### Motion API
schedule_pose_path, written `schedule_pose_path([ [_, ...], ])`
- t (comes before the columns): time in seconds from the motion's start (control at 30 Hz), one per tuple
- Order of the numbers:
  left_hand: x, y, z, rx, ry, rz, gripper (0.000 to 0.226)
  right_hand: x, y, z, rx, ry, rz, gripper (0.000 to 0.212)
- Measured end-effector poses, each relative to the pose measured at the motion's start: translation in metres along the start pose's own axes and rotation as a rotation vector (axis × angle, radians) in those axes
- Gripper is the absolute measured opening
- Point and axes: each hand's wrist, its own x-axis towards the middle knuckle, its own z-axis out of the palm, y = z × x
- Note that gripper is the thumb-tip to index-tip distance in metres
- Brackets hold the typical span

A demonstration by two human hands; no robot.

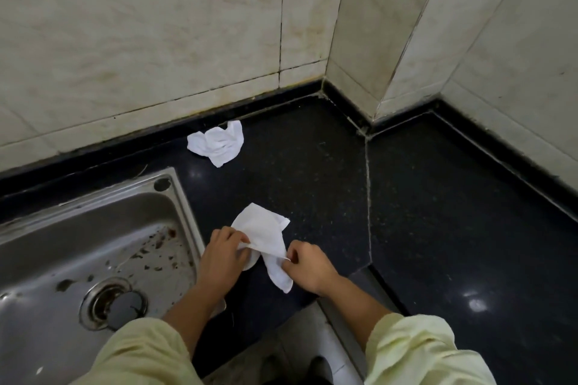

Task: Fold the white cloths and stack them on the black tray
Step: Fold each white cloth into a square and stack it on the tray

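Sink (93,244) far left, grimy. 2nd cloth (217,142) crumpled by the wall (140,56). L hand (223,255) and R hand (308,266) each pinch the cloth (266,234), stretched btwn them near the surface (438,212)'s front edge. Risk: a pinch slips, tail drops off (or into that sink). No tray visible, no legible writing.

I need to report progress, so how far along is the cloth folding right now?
Nothing looks finished: nothing folded or stacked shows, and no tray is in view. In hand: the left hand and right hand pinch one white cloth above the black countertop. Left: folding it, then the crumpled cloth by the tiled wall.
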Motion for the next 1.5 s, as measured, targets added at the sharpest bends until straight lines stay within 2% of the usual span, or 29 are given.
schedule_pose_path([
  [0.13,0.01,0.012,-0.013,-0.004,0.019,0.055,0.016,0.002,0.002,-0.032,0.133,0.049,-0.013,0.005],
  [0.33,0.031,0.049,-0.036,0.01,0.024,0.08,0.019,0.008,0.011,-0.098,0.291,0.069,-0.091,0.004],
  [0.5,0.061,0.105,-0.055,-0.179,0.093,0.096,0.019,0.005,0.027,-0.172,0.45,0.112,-0.113,0.002],
  [0.67,0.089,0.182,-0.066,-0.323,0.126,0.191,0.016,-0.006,0.068,-0.246,0.567,0.107,-0.092,0.012],
  [0.87,0.132,0.246,-0.061,-0.252,0.085,0.31,0.014,-0.016,0.116,-0.31,0.596,0.29,-0.064,0.005],
  [1.07,0.163,0.302,-0.054,-0.444,0.111,0.317,0.013,-0.021,0.15,-0.354,0.71,0.526,-0.063,0.001],
  [1.13,0.169,0.309,-0.053,-0.55,0.054,0.297,0.012,-0.023,0.158,-0.362,0.747,0.534,-0.06,0.006],
  [1.27,0.173,0.312,-0.046,-0.783,-0.219,0.241,0.009,-0.034,0.183,-0.363,0.781,0.45,0.009,0.009],
  [1.4,0.169,0.298,-0.03,-0.758,-0.486,0.164,0.011,-0.05,0.21,-0.352,0.798,0.275,0.102,0.012],
  [1.5,0.16,0.278,-0.011,-0.685,-0.756,0.11,0.037,-0.061,0.231,-0.333,0.788,0.138,0.196,0.008],
])
